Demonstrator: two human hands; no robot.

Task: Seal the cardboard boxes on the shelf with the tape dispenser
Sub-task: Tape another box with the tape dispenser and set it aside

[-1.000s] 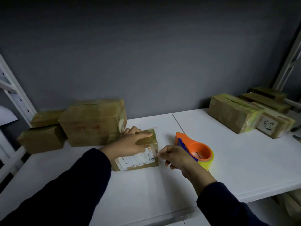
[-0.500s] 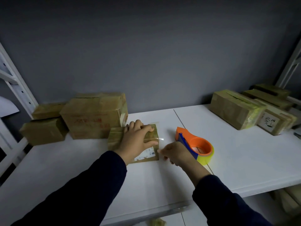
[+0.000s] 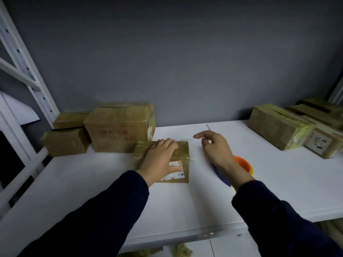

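Judging by how things lie, I'd put us near the end of one box and well short of the whole job. My left hand (image 3: 161, 160) lies flat on top of the small box (image 3: 182, 148) in the middle of the shelf (image 3: 278, 186). Its fingers are straight and pressing down, so that grip is released, with nothing curled round the carton. A clear strip of tape (image 3: 187, 140) shines across the box's top and sticks out a little past its far right corner. This one looks taped, though perhaps not smoothed down.

My right hand (image 3: 216, 149) hovers just right of the box with its fingers loose, holding nothing I can see, so that grip is released too. The tape dispenser (image 3: 242, 164), orange with a yellowish roll, sits unheld on the shelf to the right of the small box, partly hidden by my right wrist.

The large box (image 3: 118, 127) sits just beyond the small one, with two smaller boxes (image 3: 65, 141) at the far left. A cluster of boxes (image 3: 278, 130) sits at the far right. Several look glossy with tape, but in this dim light I cannot tell which seams are closed.
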